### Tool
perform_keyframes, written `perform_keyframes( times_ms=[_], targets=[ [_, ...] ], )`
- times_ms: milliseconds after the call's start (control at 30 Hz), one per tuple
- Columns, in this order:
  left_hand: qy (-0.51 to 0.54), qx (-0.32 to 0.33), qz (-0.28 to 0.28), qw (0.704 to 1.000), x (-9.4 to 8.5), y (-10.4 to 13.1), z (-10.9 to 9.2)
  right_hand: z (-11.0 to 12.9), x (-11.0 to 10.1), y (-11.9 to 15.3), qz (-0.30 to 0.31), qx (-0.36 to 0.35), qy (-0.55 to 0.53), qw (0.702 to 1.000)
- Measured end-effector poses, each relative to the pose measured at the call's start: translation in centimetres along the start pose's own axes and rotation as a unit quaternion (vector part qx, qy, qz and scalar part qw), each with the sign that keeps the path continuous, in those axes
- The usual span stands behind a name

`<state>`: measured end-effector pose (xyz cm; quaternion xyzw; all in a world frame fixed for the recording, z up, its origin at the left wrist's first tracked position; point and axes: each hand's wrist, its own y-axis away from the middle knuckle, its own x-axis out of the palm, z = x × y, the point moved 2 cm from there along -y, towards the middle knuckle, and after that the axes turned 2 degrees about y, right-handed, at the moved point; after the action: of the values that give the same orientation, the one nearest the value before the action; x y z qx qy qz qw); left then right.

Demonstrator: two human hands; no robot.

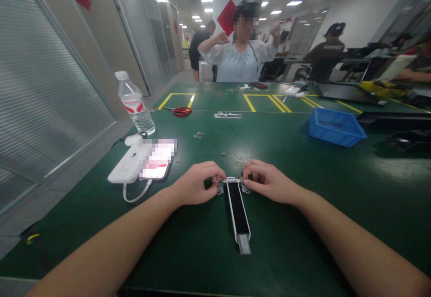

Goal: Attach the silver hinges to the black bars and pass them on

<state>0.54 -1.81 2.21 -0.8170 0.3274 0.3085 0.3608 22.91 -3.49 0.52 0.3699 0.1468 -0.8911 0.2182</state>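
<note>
A long, narrow assembly with a black face and white edges lies on the green table, its grey tab toward me. A short metal rod crosses its far end. Thumb and fingers of my left hand pinch the rod's left end, beside a small metal bracket. At the opposite end, my right hand is closed at the rod's tip, over another metal bracket. The fingertips partly cover both ends. Just beyond the hands lies a small nut.
Several loose nuts and a row of screws lie farther back. Left are red-handled scissors, a water bottle, a phone and a white power bank. A blue bin stands right. A person faces me across the table.
</note>
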Motion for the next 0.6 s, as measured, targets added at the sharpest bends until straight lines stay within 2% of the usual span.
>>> perform_keyframes(
  times_ms=[367, 600],
  targets=[
    [-0.002, -0.023, 0.010, 1.000, -0.20, 0.02, 0.34, 0.08, -0.05, 0.00, 0.001, -0.002, 0.001, 1.000],
    [-0.005, -0.004, -0.017, 1.000, -0.47, -0.04, 0.01, 0.18, -0.12, 0.06, 0.007, 0.002, 0.005, 1.000]
  ],
)
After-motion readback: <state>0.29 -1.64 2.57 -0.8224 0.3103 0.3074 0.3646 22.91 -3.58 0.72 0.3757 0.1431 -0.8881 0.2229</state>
